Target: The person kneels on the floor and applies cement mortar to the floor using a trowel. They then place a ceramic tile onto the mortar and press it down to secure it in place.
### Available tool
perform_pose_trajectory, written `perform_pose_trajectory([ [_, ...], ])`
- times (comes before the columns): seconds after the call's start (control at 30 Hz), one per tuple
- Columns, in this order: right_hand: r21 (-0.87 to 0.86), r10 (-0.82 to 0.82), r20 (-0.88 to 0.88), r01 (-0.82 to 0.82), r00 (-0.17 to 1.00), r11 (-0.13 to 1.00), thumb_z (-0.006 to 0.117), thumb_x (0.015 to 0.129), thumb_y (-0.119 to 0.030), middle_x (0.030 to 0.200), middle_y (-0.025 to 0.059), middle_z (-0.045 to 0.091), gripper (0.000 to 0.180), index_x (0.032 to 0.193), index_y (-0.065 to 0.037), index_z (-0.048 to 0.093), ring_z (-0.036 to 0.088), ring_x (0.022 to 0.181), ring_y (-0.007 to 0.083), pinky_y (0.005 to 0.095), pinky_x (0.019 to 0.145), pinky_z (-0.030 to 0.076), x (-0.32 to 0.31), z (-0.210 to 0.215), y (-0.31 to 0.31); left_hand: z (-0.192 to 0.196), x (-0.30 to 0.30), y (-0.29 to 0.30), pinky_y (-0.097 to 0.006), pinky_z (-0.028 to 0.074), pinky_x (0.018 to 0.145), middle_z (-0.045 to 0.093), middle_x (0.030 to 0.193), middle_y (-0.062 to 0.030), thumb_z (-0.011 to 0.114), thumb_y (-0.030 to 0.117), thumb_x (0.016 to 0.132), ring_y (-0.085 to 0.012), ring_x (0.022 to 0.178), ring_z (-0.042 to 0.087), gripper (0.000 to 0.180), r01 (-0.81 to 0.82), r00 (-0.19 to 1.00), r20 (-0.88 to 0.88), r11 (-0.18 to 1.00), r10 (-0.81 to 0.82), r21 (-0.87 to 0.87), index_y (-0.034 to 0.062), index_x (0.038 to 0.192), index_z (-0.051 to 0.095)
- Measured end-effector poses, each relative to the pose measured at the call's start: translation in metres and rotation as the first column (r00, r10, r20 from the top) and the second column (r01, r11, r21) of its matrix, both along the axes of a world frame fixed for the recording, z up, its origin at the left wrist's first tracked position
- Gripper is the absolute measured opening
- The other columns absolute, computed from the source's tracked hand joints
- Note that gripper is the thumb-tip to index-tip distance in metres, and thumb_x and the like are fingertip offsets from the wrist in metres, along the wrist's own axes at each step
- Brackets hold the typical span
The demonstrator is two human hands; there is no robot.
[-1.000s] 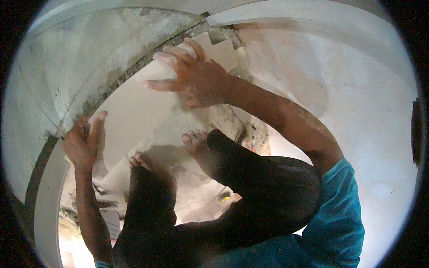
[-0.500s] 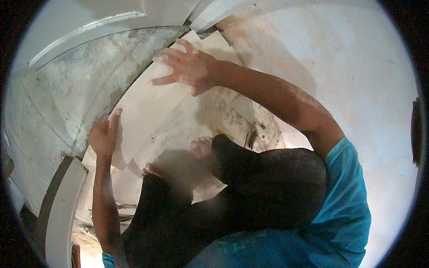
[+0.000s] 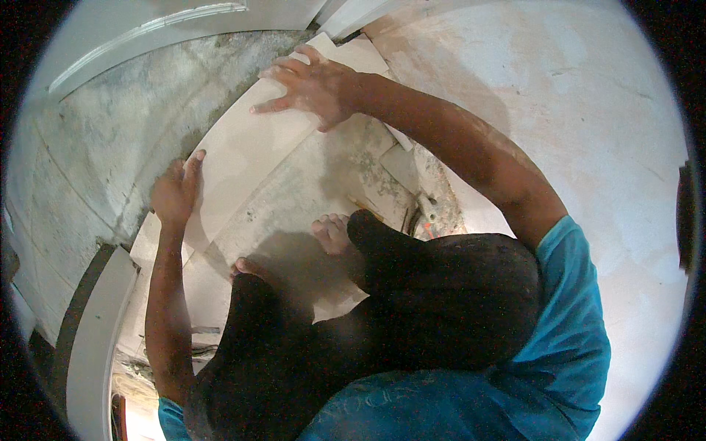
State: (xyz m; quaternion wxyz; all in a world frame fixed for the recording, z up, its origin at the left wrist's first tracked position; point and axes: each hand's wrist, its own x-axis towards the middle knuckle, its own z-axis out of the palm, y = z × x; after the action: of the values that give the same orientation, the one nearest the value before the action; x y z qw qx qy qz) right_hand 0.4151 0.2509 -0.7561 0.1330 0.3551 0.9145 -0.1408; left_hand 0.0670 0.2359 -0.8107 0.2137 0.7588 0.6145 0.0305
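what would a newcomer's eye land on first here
Probably the long pale slab running diagonally across the upper middle, with the right hand spread over its upper part and the left hand at its left edge. Next come the dark trousers filling the lower middle and the bright blue shirt at lower right.

The board (image 3: pixel 243 140) was plain cream; the floor (image 3: pixel 110 125) towards ten o'clock, mottled grey; the wall (image 3: pixel 581 110) towards two o'clock, whitish with tan patches; trousers (image 3: pixel 456 309), black; sleeve (image 3: pixel 566 294), teal.
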Motion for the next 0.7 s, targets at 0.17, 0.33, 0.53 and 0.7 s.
perform_pose_trajectory([
  [0.17, -0.039, -0.005, 0.011, 0.006, 1.000, 0.999, 0.090, 0.051, -0.032, 0.152, 0.0176, 0.027, 0.115, 0.148, -0.043, 0.029, 0.025, 0.142, 0.0375, 0.0625, 0.110, 0.021, -0.007, 0.000, 0.005, 0.000, 0.000, 0.004, -0.047, 0.047, 0.065, 0.063, 0.073, -0.0202, 0.048, 0.069, 0.089, -0.0380, 0.069, 0.063, 0.069, -0.042, 0.999, 0.013, 0.990, 0.044, -0.131, 0.0023, 0.079, 0.061],
  [0.33, -0.033, 0.000, 0.012, 0.001, 1.000, 0.999, 0.088, 0.054, -0.029, 0.152, 0.0183, 0.028, 0.112, 0.148, -0.042, 0.030, 0.026, 0.142, 0.0383, 0.0634, 0.111, 0.021, -0.014, 0.000, 0.010, -0.004, -0.004, 0.005, -0.045, 0.045, 0.063, 0.059, 0.067, -0.0195, 0.047, 0.069, 0.089, -0.0369, 0.063, 0.058, 0.070, -0.070, 0.996, -0.061, 0.991, 0.063, -0.113, 0.0013, 0.078, 0.062],
  [0.53, -0.082, -0.042, -0.048, 0.038, 0.998, 0.996, 0.086, 0.057, -0.023, 0.151, 0.0186, 0.029, 0.106, 0.147, -0.041, 0.034, 0.028, 0.141, 0.0369, 0.0635, 0.111, 0.021, -0.016, 0.003, 0.013, -0.006, -0.009, 0.009, -0.044, 0.043, 0.062, 0.057, 0.064, -0.0202, 0.050, 0.068, 0.089, -0.0358, 0.060, 0.054, 0.070, -0.091, 0.996, -0.009, 0.991, 0.091, -0.098, -0.0001, 0.078, 0.063],
  [0.7, 0.046, -0.081, -0.099, 0.086, 0.992, 0.995, 0.084, 0.062, -0.021, 0.141, 0.0157, 0.042, 0.097, 0.144, -0.041, 0.038, 0.035, 0.137, 0.0343, 0.0611, 0.109, 0.028, -0.016, 0.004, 0.007, 0.003, 0.000, 0.013, -0.045, 0.043, 0.062, 0.057, 0.064, -0.0208, 0.056, 0.061, 0.089, -0.0359, 0.059, 0.051, 0.064, -0.124, 0.990, 0.053, 0.988, 0.129, -0.094, -0.0008, 0.077, 0.063],
])
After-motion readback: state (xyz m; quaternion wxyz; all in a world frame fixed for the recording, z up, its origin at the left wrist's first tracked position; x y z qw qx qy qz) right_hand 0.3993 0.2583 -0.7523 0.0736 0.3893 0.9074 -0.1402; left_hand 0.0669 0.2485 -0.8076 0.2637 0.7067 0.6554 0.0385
